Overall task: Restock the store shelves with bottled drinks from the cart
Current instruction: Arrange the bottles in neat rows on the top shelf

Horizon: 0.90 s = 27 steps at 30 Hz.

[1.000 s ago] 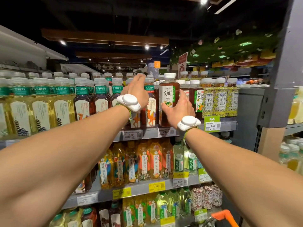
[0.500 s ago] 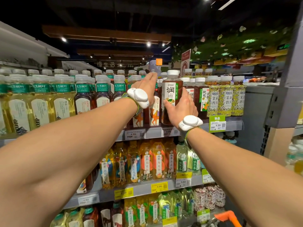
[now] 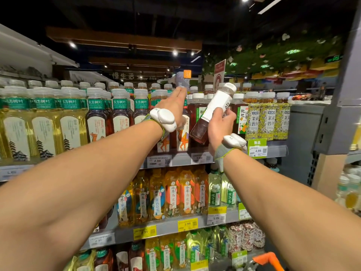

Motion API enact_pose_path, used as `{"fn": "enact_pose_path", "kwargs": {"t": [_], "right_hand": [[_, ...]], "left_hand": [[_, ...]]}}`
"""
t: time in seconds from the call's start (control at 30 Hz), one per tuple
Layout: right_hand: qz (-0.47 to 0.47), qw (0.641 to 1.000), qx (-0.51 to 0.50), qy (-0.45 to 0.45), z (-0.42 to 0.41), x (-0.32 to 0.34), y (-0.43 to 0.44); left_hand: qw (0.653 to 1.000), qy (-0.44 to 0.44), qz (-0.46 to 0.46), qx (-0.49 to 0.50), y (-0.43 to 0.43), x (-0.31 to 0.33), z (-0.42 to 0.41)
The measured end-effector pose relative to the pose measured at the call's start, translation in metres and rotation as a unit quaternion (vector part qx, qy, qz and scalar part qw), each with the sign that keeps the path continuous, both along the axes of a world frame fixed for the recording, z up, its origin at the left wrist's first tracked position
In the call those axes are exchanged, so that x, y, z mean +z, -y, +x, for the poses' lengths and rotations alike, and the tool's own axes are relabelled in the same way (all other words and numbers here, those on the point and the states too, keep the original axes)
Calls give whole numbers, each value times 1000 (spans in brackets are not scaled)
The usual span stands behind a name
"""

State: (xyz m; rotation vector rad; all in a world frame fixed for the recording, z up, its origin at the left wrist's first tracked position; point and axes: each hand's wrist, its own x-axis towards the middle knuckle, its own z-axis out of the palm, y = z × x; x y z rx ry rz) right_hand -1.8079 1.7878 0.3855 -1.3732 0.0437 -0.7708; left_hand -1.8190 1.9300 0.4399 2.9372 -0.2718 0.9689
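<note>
Shelf tag [image 3: 157, 160] 4.89, green tag [image 3: 257, 151] 4.99; btl band [image 3: 95, 102] 东方树叶.

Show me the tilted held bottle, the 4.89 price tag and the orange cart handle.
tilted bottle [image 3: 214, 108]: head view, white label.
4.89 price tag [image 3: 157, 160]: head view, printed price.
orange cart handle [image 3: 266, 257]: head view, upper bend.

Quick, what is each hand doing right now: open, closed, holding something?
Left hand: open, fingers straight, reaching in among the top-shelf bottles.
Right hand: grips a tilted brown tea bottle.

Tilted bottle [image 3: 216, 107]: brown tea, white label. Shelf bottles [image 3: 44, 124]: green bands, yellow liquid. Cart handle [image 3: 267, 258] orange.
</note>
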Motion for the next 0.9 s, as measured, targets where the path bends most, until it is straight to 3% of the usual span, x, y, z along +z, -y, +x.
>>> {"fn": "enact_pose_path", "kwargs": {"t": [0.1, 0.2, 0.4, 0.57, 0.9], "right_hand": [[24, 999, 23, -35, 2, 6, -5], [-15, 998, 38, -55, -1, 0, -7], [-11, 1000, -2, -14, -2, -8, 2], [32, 997, 70, 13, 0, 1, 4], [-19, 995, 76, 66, 12, -1, 1]], "left_hand": [[1000, 22, -16, -8, 4, 0, 0], [999, 28, -19, -18, 4, 1, 1], [1000, 4, -26, -18, 4, 2, -2], [999, -3, -31, -18, 4, 1, -2], [999, 22, -36, -27, -1, -6, 9]]}}
